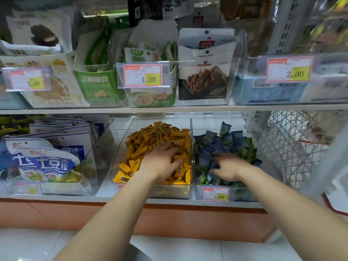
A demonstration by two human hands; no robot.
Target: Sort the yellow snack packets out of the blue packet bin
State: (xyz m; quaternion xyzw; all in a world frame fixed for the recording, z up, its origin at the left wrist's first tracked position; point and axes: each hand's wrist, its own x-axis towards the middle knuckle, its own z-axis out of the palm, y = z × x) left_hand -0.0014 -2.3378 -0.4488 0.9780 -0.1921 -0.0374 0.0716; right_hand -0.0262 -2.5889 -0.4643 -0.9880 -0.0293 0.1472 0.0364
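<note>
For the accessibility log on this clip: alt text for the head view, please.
A person's left hand lies spread on yellow packets in one clear bin, while the right hand reaches into blue packets in the neighbouring bin on a shop's lower shelf. Price-tagged snack bags fill the shelf above.

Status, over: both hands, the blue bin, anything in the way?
Left hand flat on the yellow packets, open. Right hand down among the blue packets, grip blurred. No yellow showing in the blue bin; green packets mixed in. Nothing blocking.
</note>
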